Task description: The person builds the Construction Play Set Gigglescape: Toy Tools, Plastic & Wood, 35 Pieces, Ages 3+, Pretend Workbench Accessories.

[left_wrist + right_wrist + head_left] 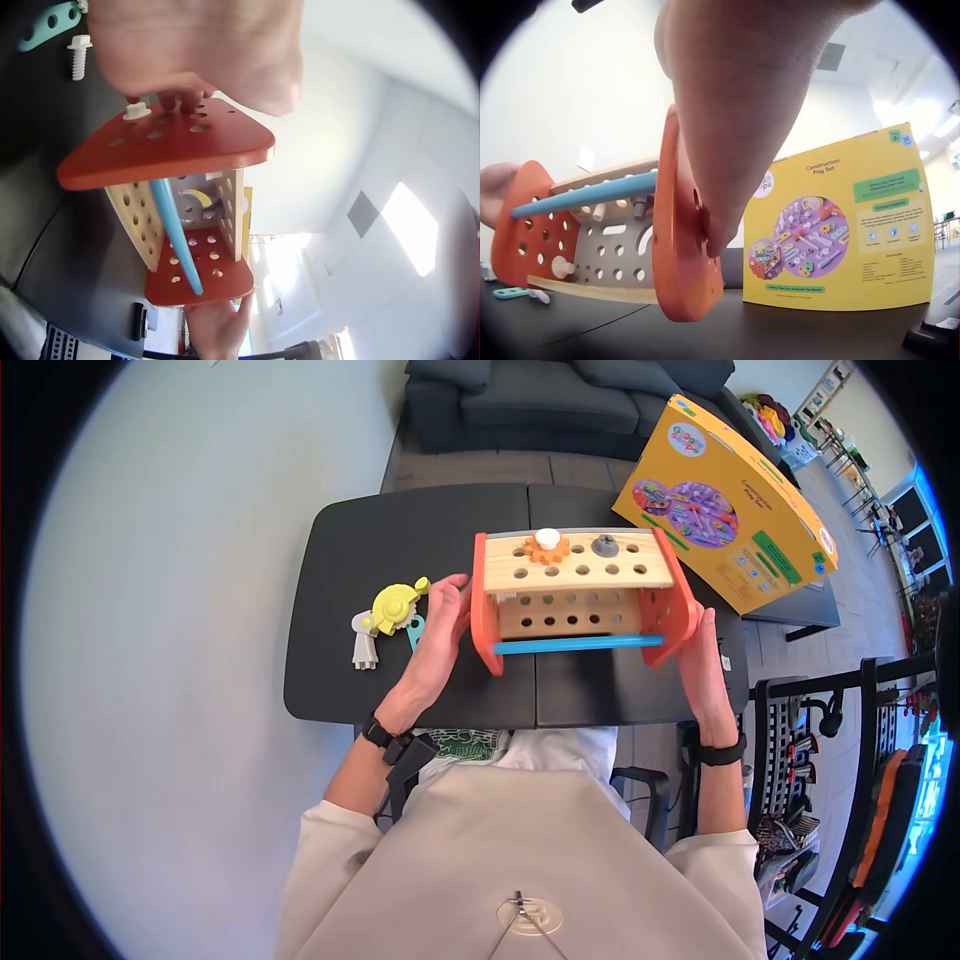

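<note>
A toy workbench (520, 582) with a pale wooden top full of holes and orange-red side panels is held between both hands, tilted over the table. My left hand (437, 645) grips its left panel from outside, its fingertips on the panel in the left wrist view. On the right panel (676, 247), my right hand (703, 670) holds the outer face. An orange gear (536, 554) with a white bolt head (547, 538) and a grey screw (605, 547) sit in the top. A blue rod (580, 644) spans the front. Another white bolt (136, 112) pokes from the left panel.
Left on the black table (340, 560) lie a yellow toothed piece (393, 607), a white piece (364, 645) and a teal strip (51, 26) near a white screw (79, 58). A yellow box (730, 510) stands behind right. Beyond is a dark sofa (545, 405).
</note>
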The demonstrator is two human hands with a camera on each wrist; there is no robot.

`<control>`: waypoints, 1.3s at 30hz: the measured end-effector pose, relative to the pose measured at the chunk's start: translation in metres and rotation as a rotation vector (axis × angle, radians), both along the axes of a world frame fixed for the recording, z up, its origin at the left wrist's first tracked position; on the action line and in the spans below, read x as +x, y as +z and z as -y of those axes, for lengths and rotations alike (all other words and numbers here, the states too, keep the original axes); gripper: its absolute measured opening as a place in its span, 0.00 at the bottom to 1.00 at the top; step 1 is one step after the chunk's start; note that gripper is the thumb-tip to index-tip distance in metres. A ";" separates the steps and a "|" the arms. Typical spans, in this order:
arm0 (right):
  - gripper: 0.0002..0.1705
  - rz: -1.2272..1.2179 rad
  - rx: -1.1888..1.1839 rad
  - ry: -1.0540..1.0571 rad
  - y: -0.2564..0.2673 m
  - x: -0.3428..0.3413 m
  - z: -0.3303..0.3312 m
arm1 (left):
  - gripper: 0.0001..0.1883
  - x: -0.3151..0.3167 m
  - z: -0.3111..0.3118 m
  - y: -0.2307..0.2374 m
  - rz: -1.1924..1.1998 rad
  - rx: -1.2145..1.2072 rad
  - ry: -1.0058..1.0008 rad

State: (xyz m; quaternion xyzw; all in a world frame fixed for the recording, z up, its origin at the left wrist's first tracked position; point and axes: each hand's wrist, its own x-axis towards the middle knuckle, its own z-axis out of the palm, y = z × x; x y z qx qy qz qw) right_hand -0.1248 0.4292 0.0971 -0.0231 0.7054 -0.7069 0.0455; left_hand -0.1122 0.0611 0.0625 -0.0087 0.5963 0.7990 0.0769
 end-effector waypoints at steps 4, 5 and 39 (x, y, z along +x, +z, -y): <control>0.44 -0.002 -0.033 -0.019 -0.003 0.005 0.009 | 0.35 0.006 0.001 0.017 -0.086 -0.014 -0.047; 0.44 0.031 -0.061 0.039 -0.005 0.005 0.009 | 0.35 0.006 0.000 0.016 -0.085 -0.014 -0.048; 0.20 -0.649 0.628 -0.105 0.007 0.016 0.061 | 0.22 -0.009 0.064 -0.072 -0.629 -1.605 0.268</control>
